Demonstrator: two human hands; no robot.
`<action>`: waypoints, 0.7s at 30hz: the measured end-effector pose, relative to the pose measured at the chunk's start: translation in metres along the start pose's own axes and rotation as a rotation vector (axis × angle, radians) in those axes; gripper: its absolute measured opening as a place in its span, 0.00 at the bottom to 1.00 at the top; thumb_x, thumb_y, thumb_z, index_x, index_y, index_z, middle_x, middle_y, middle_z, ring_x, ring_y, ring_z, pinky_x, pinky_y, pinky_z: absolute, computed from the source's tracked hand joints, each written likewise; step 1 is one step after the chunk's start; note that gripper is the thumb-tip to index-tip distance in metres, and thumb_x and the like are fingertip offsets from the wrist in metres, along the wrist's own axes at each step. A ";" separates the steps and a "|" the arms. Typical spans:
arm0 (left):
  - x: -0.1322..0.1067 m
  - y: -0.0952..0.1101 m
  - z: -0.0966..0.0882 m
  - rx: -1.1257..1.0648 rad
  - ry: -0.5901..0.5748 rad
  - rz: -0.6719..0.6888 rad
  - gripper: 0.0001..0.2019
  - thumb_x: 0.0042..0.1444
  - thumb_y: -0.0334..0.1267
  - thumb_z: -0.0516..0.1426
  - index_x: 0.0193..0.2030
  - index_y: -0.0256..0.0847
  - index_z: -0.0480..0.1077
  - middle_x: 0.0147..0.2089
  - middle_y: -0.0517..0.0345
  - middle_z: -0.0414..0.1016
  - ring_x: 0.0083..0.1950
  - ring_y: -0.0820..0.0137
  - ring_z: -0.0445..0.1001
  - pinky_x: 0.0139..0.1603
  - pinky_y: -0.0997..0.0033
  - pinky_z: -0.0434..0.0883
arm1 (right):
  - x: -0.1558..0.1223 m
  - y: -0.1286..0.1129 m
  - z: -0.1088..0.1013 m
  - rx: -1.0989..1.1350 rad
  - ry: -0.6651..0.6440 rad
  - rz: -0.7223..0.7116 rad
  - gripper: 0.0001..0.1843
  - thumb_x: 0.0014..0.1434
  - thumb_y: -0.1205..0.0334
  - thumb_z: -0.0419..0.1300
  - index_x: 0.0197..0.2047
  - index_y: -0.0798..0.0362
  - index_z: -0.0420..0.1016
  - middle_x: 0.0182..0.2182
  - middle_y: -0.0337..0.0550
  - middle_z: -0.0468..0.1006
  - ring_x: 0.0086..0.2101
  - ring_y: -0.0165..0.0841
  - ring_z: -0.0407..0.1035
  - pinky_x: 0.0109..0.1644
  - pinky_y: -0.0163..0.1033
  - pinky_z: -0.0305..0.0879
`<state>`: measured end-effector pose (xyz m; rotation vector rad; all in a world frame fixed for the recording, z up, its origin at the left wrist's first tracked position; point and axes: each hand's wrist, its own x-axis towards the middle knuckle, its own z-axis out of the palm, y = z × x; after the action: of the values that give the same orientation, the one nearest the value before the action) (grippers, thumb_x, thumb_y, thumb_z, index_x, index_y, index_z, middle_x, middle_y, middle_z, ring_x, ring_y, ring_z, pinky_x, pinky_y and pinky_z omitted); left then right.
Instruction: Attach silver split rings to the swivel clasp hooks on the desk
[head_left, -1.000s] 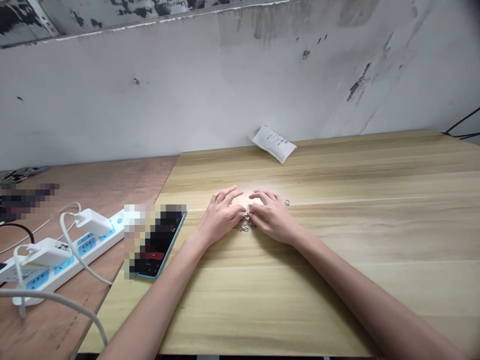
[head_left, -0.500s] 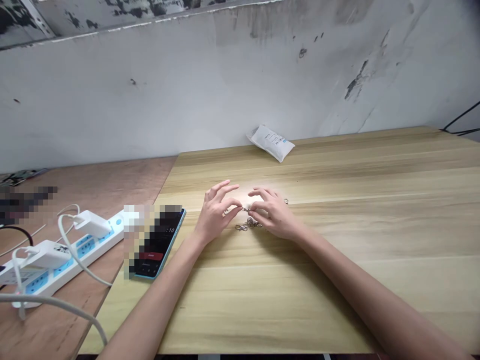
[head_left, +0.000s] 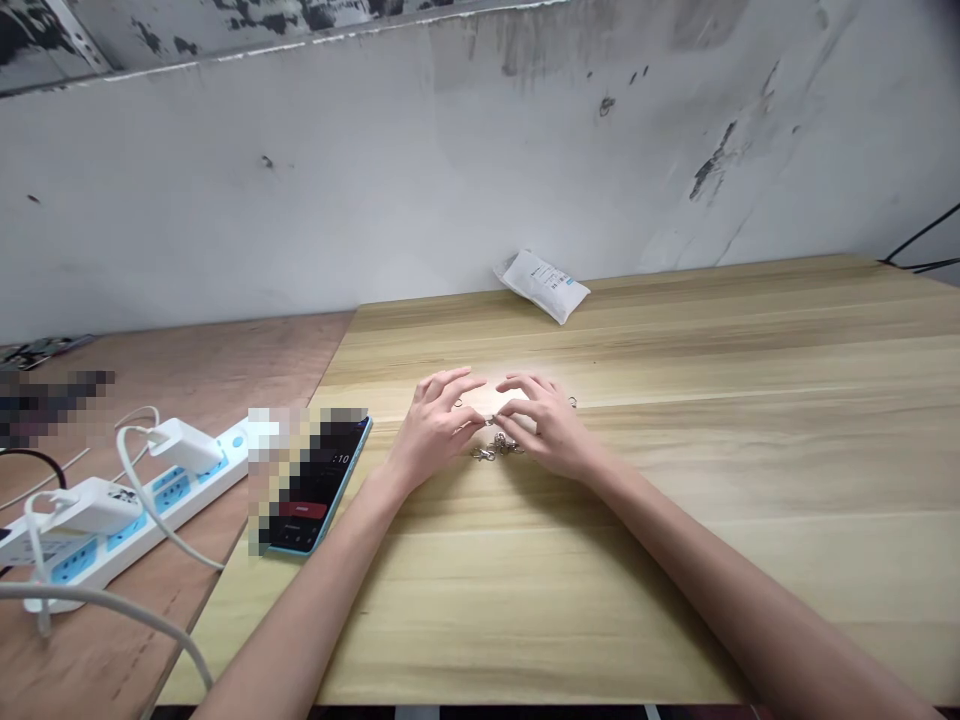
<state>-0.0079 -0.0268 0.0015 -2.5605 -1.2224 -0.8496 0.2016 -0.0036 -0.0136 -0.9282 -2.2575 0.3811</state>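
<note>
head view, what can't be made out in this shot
All in the head view:
- Small metal piece between left hand and right hand: exact shape, too small and partly covered by fingertips.
- Metal clasps below: number, too small and overlapping.
- Phone: left part, hidden by pixel blocks.
- White packet: label wording, print too small.

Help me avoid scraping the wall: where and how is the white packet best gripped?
I'd pinch the white packet at its lower right end, coming from the front right: it lies slantwise, upper left end nearer the wall, while this end points out over the wooden table. It looks puffed, probably soft, so I'd squeeze lightly.
</note>
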 end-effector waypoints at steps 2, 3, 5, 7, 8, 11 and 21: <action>0.002 0.002 -0.004 -0.109 0.072 -0.086 0.05 0.60 0.36 0.59 0.34 0.46 0.76 0.57 0.57 0.74 0.65 0.59 0.63 0.62 0.50 0.63 | 0.001 0.002 -0.003 0.100 -0.027 0.063 0.11 0.64 0.59 0.56 0.33 0.48 0.78 0.51 0.48 0.73 0.55 0.45 0.63 0.57 0.57 0.59; 0.003 0.003 -0.006 -0.174 0.103 -0.138 0.04 0.59 0.36 0.60 0.35 0.46 0.76 0.57 0.57 0.73 0.65 0.60 0.63 0.62 0.49 0.63 | 0.001 0.002 -0.005 0.141 -0.054 0.086 0.11 0.64 0.58 0.56 0.34 0.48 0.79 0.52 0.48 0.73 0.57 0.45 0.61 0.58 0.58 0.59; 0.004 0.006 -0.007 -0.298 0.127 -0.218 0.03 0.59 0.36 0.60 0.36 0.46 0.76 0.58 0.56 0.72 0.66 0.61 0.61 0.63 0.49 0.63 | 0.001 0.001 -0.006 0.178 -0.114 0.098 0.10 0.64 0.57 0.57 0.36 0.47 0.80 0.54 0.48 0.72 0.61 0.47 0.57 0.59 0.60 0.57; 0.004 0.007 -0.005 -0.381 0.120 -0.267 0.03 0.59 0.37 0.60 0.35 0.45 0.76 0.57 0.56 0.73 0.65 0.61 0.61 0.63 0.49 0.63 | 0.000 0.000 -0.007 0.185 -0.151 0.086 0.10 0.64 0.58 0.57 0.36 0.46 0.80 0.55 0.48 0.72 0.63 0.47 0.54 0.61 0.61 0.55; 0.004 0.007 -0.004 -0.403 0.116 -0.293 0.03 0.59 0.37 0.60 0.35 0.45 0.76 0.57 0.55 0.73 0.65 0.61 0.62 0.64 0.48 0.63 | 0.000 0.000 -0.007 0.192 -0.156 0.083 0.11 0.64 0.58 0.56 0.36 0.46 0.80 0.54 0.47 0.72 0.63 0.47 0.54 0.61 0.61 0.54; 0.002 0.003 0.000 -0.397 0.101 -0.347 0.04 0.59 0.39 0.60 0.36 0.44 0.76 0.57 0.55 0.72 0.64 0.60 0.63 0.64 0.48 0.63 | 0.001 0.000 -0.007 0.232 -0.125 0.107 0.13 0.66 0.57 0.54 0.37 0.46 0.80 0.54 0.46 0.73 0.61 0.45 0.57 0.62 0.59 0.55; -0.001 -0.001 0.002 -0.153 -0.082 -0.154 0.05 0.58 0.37 0.60 0.32 0.45 0.76 0.58 0.55 0.71 0.65 0.56 0.61 0.63 0.47 0.62 | 0.001 -0.002 -0.002 0.076 0.023 0.030 0.12 0.65 0.60 0.54 0.33 0.48 0.77 0.49 0.48 0.75 0.53 0.43 0.64 0.57 0.55 0.58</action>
<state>-0.0085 -0.0262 -0.0010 -2.6714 -1.4484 -0.9094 0.2013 -0.0042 -0.0107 -0.9239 -2.1948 0.4645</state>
